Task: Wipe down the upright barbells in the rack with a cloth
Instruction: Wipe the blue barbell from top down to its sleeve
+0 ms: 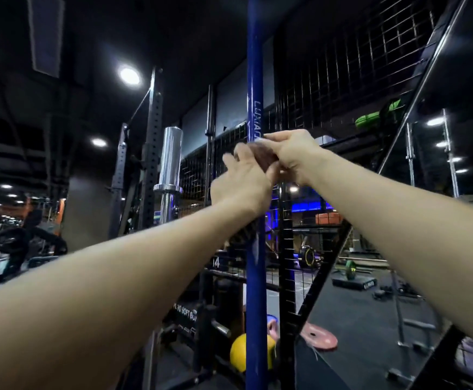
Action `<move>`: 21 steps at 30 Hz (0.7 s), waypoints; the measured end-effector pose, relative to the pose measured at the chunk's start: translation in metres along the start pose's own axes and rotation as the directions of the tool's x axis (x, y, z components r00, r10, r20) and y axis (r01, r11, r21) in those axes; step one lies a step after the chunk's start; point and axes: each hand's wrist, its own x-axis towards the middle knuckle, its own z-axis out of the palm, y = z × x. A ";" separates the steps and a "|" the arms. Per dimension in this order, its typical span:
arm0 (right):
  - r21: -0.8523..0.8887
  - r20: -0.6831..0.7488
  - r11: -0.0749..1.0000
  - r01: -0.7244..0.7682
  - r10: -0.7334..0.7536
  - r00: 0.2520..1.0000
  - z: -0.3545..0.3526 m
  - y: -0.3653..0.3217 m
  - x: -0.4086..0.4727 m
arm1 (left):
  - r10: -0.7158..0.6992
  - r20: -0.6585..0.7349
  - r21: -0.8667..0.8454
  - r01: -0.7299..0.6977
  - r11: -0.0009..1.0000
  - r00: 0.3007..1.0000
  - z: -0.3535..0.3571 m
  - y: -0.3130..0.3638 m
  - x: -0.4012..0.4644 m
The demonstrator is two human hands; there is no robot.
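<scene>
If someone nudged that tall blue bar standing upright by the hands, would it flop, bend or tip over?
The tall blue upright bar looks like rigid metal, so it probably would not flop or bend. Standing on end and so slender, it may tip if pushed sideways. Its smooth painted surface looks fairly slippery under the left hand and right hand.

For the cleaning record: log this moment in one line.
stage: wiping | target: blue barbell, upright | left hand, right hand: together at bar | cloth: not discernible

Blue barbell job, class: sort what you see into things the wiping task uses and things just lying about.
Belongs to the job:
blue barbell
left hand
right hand
chrome barbell sleeve

Just lying about:
yellow ball
pink weight plate
green bag
</scene>
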 end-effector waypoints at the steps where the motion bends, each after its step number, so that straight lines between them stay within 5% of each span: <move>1: 0.009 0.000 1.000 0.003 -0.003 1.000 -0.001 -0.001 0.001 | 0.002 -0.019 0.000 -0.002 1.000 1.000 0.000 0.002 0.006; 6: 0.096 -0.049 0.993 -0.075 0.080 0.996 -0.002 0.008 -0.004 | 0.055 -0.054 0.047 -0.053 0.998 0.997 0.009 -0.004 -0.010; 16: 0.086 -0.021 0.993 -0.075 0.077 0.997 0.002 0.027 -0.046 | 0.109 0.131 0.134 -0.126 0.983 0.985 0.019 -0.035 -0.077; 21: 0.092 0.002 0.987 -0.129 0.130 0.992 -0.006 0.013 -0.038 | 0.040 0.010 0.088 -0.041 0.995 0.999 -0.003 -0.008 -0.019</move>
